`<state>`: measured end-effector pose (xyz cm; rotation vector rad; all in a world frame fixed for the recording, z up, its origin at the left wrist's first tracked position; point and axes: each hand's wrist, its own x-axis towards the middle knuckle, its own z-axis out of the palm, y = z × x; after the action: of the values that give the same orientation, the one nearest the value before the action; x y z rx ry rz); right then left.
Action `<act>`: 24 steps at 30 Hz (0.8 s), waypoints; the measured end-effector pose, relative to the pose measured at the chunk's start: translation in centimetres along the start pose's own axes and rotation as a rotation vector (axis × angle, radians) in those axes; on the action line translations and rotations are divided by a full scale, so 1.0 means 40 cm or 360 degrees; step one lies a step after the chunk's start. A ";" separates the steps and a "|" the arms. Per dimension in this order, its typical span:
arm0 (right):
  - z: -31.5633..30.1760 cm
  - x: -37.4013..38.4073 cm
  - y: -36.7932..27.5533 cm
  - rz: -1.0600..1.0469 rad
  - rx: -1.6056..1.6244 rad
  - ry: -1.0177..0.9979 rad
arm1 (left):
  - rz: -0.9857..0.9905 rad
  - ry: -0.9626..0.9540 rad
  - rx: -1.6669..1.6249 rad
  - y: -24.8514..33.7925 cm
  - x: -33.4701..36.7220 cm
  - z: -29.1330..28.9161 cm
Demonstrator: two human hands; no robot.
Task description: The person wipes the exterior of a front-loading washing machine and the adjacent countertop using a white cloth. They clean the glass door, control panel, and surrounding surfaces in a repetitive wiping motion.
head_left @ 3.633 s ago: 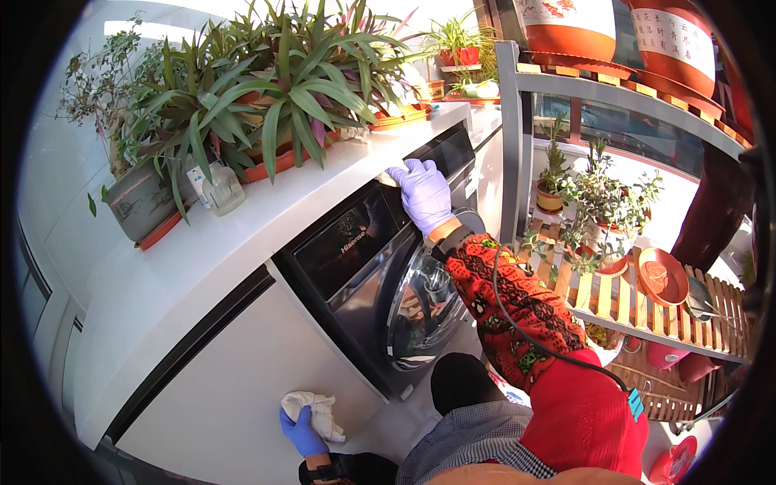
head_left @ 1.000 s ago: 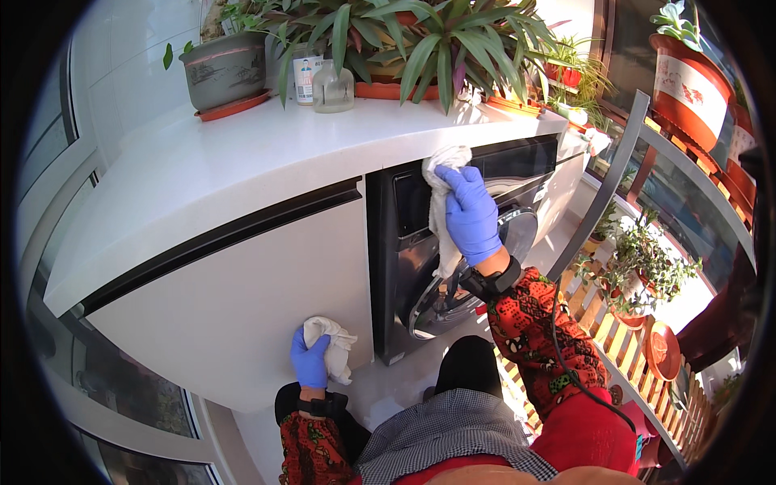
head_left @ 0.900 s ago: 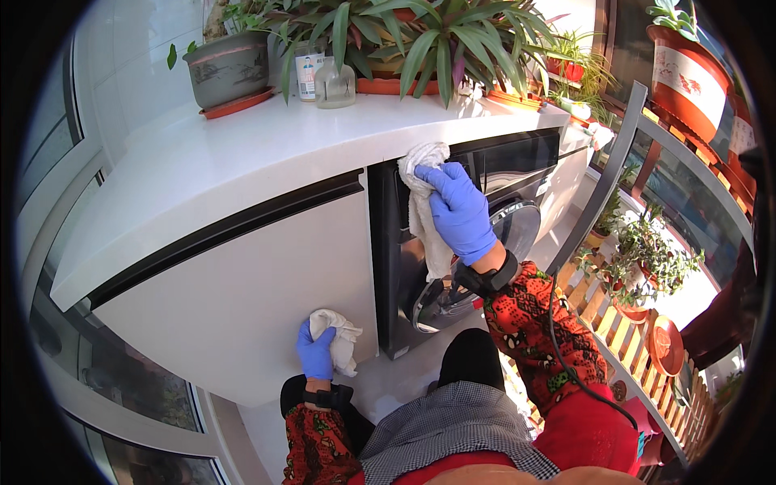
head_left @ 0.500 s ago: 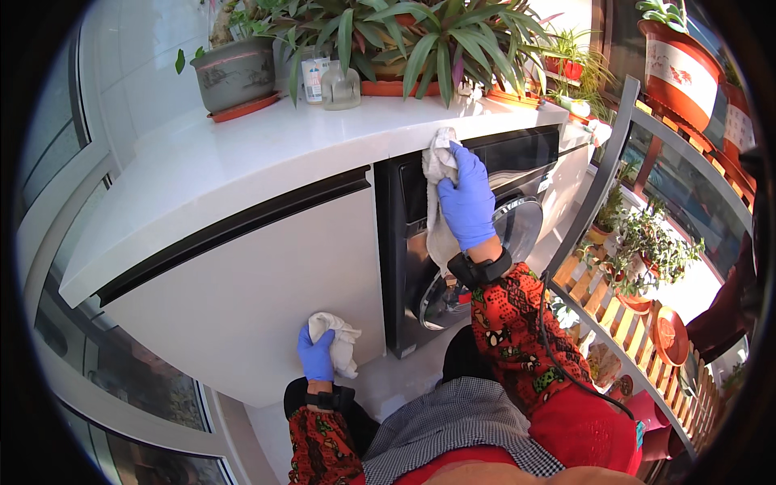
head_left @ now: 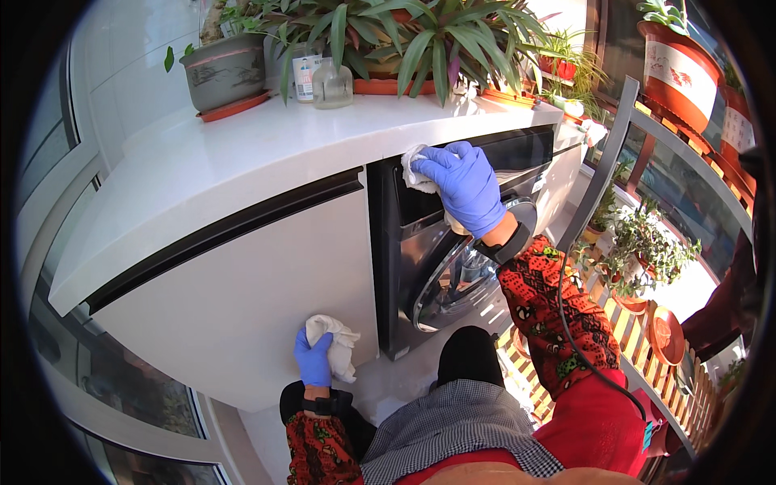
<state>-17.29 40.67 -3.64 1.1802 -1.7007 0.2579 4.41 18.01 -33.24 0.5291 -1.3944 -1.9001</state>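
Observation:
My right hand [head_left: 467, 187], in a blue glove, presses a bunched white cloth [head_left: 417, 168] against the upper left front of a dark washing machine [head_left: 394, 267]. Part of that cloth hides under the palm and shows again below it. The machine's round glass door [head_left: 453, 291] lies beneath my wrist. Lower down and to the left, my gloved left hand [head_left: 313, 358] grips a second white cloth [head_left: 338, 343], which hangs in front of the white cabinet panel [head_left: 242, 315].
A white countertop [head_left: 242, 149] runs over the cabinet and machine. On it stand a grey plant pot [head_left: 226, 74], a glass bottle [head_left: 332, 85], a white container [head_left: 305, 74] and leafy plants [head_left: 436, 48]. To the right, a slatted wooden plant stand [head_left: 638, 347] has a grey metal frame [head_left: 610, 162].
My right hand has shifted a little left and down from the counter's edge onto the machine's front, turning so the cloth bunches under its fingers. My left hand has barely moved.

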 end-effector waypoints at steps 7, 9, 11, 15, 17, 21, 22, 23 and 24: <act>0.048 -0.001 -0.086 -0.0168 -0.0172 0.0005 | -0.0017 -0.0020 0.0070 -0.005 -0.001 -0.002; 0.040 0.008 -0.070 -0.0057 -0.0166 -0.0064 | -0.0020 -0.0053 0.0085 -0.006 0.000 -0.003; 0.025 0.017 -0.046 0.0037 -0.0222 -0.0198 | -0.0023 -0.0053 0.0063 -0.006 0.001 -0.003; 0.019 0.019 -0.038 -0.0030 -0.0183 -0.0187 | -0.0013 -0.0018 -0.0027 -0.013 -0.001 0.004; 0.023 0.015 -0.040 0.0011 -0.0160 -0.0251 | -0.0006 -0.0045 0.0005 -0.015 -0.001 0.010; 0.009 0.007 -0.012 0.0194 -0.0049 -0.0368 | -0.0082 -0.0090 0.0107 -0.020 -0.004 0.018; 0.002 0.008 -0.004 0.0364 -0.0074 -0.0403 | -0.0099 -0.0101 0.0104 -0.020 -0.003 0.018; -0.004 0.010 0.001 0.0575 -0.0113 -0.0506 | -0.0092 -0.0101 0.0108 -0.022 -0.004 0.016; -0.006 0.007 -0.007 0.0691 -0.0047 -0.0520 | -0.0065 -0.0088 0.0079 -0.026 -0.005 0.017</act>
<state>-16.92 40.52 -3.39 0.8515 -2.2374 0.3142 3.76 18.77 -34.00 0.5363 -1.4801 -1.9299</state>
